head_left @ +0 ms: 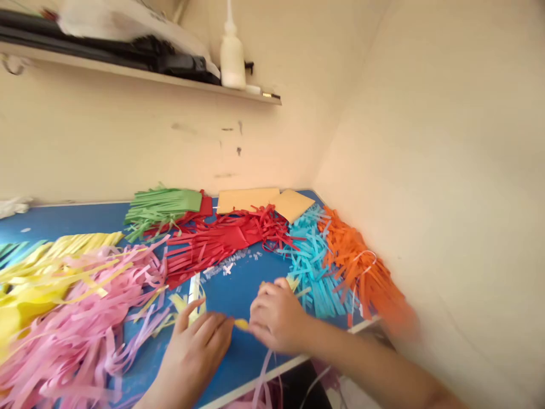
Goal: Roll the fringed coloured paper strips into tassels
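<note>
Between my two hands runs a short twisted middle of a yellow paper tassel (241, 324), over the blue table top. My left hand (198, 343) is closed on one end, with pale yellow strips fanning out beyond it. The other end is in my right hand (276, 318), fingers curled round it, and a few yellow strips show past the knuckles. A white strip with dark marks (194, 292), perhaps a ruler, lies just beyond my left hand. Most of the tassel is hidden by my fingers.
Fringed paper lies around: pink (97, 301), yellow (46, 284), green (164, 207), red (221, 238), blue (313, 261) and orange (361, 261). Yellow-orange sheets (247, 200) rest by the wall. Above, a shelf (140, 71) carries a white bottle (233, 59). The table's edge (255, 383) is close.
</note>
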Demonstrator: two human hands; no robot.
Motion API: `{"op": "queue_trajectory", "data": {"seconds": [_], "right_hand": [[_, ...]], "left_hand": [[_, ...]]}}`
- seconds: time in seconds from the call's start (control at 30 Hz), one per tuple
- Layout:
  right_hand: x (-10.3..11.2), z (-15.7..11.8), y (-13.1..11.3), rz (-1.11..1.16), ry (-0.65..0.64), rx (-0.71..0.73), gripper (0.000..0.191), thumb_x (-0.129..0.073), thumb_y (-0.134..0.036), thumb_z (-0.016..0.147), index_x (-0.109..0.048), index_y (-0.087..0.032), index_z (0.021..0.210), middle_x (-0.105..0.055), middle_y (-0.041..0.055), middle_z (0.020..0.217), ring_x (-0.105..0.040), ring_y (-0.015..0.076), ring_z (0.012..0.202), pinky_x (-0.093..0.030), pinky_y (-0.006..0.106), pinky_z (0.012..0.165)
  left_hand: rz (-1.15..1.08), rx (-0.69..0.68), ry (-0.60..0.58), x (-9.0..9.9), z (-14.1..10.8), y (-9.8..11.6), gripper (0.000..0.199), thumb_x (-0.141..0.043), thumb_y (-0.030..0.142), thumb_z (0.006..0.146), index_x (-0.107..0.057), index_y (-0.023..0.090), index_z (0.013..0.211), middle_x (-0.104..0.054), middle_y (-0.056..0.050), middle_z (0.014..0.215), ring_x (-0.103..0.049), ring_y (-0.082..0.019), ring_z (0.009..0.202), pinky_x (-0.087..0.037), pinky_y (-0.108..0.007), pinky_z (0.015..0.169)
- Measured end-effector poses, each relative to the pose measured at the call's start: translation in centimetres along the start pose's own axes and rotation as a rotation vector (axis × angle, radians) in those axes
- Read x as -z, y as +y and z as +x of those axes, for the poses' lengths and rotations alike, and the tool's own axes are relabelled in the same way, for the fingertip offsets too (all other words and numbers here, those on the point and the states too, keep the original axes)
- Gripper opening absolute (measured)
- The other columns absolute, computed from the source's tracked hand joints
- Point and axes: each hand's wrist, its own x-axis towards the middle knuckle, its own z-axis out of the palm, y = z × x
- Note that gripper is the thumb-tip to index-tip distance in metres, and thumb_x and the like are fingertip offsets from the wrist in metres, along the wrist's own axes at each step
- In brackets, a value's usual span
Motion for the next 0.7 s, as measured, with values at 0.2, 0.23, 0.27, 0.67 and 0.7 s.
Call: {"op": "queue_trajectory", "data": {"seconds": [0.2, 0.23, 0.27, 0.67, 0.7], "right_hand": [[2.4, 2.0, -5.1, 1.294, -0.445, -0.444, 0.043, -0.076, -0.058, 0.072, -0.071, -0.016, 0.068, -0.068, 0.0005, 0.072, -0.060, 0.0143, 0.071, -0.045, 0.028, 0.073], [2.0, 2.3, -5.5, 1.443, -0.478, -0.531, 0.044, -0.083, -0.058, 0.062, -0.070, -0.016, 0.066, -0.066, -0.0009, 0.069, -0.059, 0.0128, 0.067, -0.045, 0.026, 0.071], [1.4, 2.5, -5.9, 1.536, -0.458, -0.608, 0.045, -0.088, -0.055, 0.054, -0.070, -0.015, 0.064, -0.066, -0.0018, 0.066, -0.058, 0.0111, 0.063, -0.045, 0.024, 0.068], [-3.5, 1.6, -10.4, 1.663, 0.074, -0.636, 0.038, -0.091, -0.042, 0.060, -0.067, -0.016, 0.075, -0.058, -0.0051, 0.057, -0.045, 0.0046, 0.042, -0.033, 0.017, 0.043], [-3.4, 1.7, -10.7, 1.637, 0.060, -0.606, 0.036, -0.090, -0.042, 0.062, -0.067, -0.016, 0.074, -0.058, -0.0048, 0.058, -0.047, 0.0051, 0.044, -0.034, 0.017, 0.045]], "left_hand": [[-0.087, -0.064, 0.010, 7.5, -0.9, 1.7, 0.025, -0.051, 0.010, 0.092, -0.067, 0.020, 0.109, -0.077, 0.000, 0.093, -0.070, -0.013, 0.086, -0.020, -0.047, 0.121], [-0.093, -0.056, 0.019, 7.9, -1.0, 1.8, 0.025, -0.051, 0.010, 0.092, -0.067, 0.020, 0.108, -0.077, -0.001, 0.093, -0.070, -0.013, 0.086, -0.022, -0.045, 0.120], [-0.096, -0.053, 0.036, 8.1, -1.1, 1.8, 0.023, -0.053, 0.010, 0.091, -0.067, 0.019, 0.107, -0.077, -0.001, 0.092, -0.070, -0.013, 0.085, -0.025, -0.043, 0.119], [-0.329, 0.551, 0.247, 6.1, -3.6, 5.1, 0.017, -0.056, 0.034, 0.093, -0.069, 0.023, 0.096, -0.071, -0.001, 0.085, -0.070, -0.011, 0.078, -0.055, -0.023, 0.093], [-0.347, 0.562, 0.250, 6.2, -4.0, 5.0, 0.018, -0.056, 0.035, 0.093, -0.070, 0.024, 0.096, -0.072, -0.001, 0.084, -0.071, -0.012, 0.077, -0.055, -0.024, 0.093]]}}
